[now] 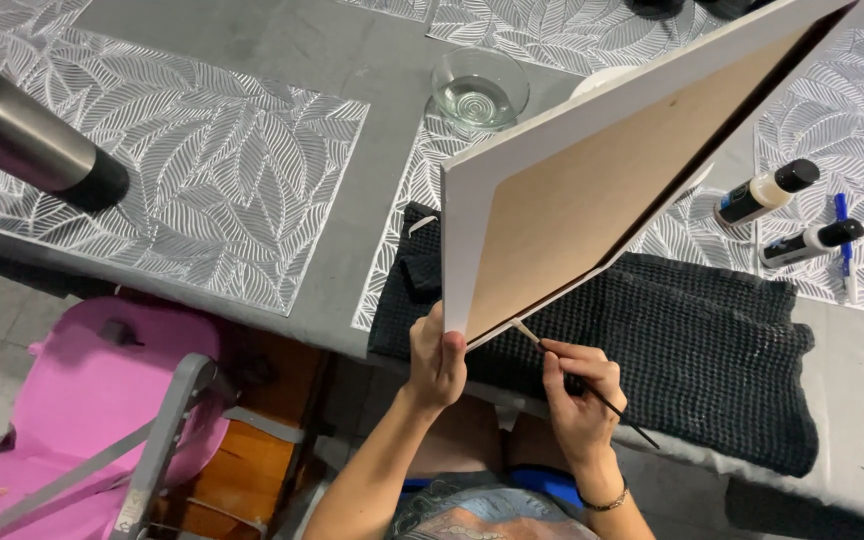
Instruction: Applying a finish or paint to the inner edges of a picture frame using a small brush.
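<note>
Canvas board [592, 190] is tilted up off the table, back side facing you, white edge wrapping the brown backing. Your left hand [437, 360] is closed around its lower corner, thumb on the back and fingers curled round the white edge. Your right hand [580, 395] pinches a thin paintbrush [582, 385] in a pencil grip, its tip touching the canvas's bottom edge just beside the left hand. Below lies a black waffle-weave towel [712, 350] on the grey table [352, 50]. Two black-capped paint bottles [767, 193] and a blue marker [844, 245] lie on a leaf-pattern placemat [852, 120] to the right. A glass bowl [480, 88] of water sits behind the canvas; a metal flask [22, 135] lies far left.
</note>
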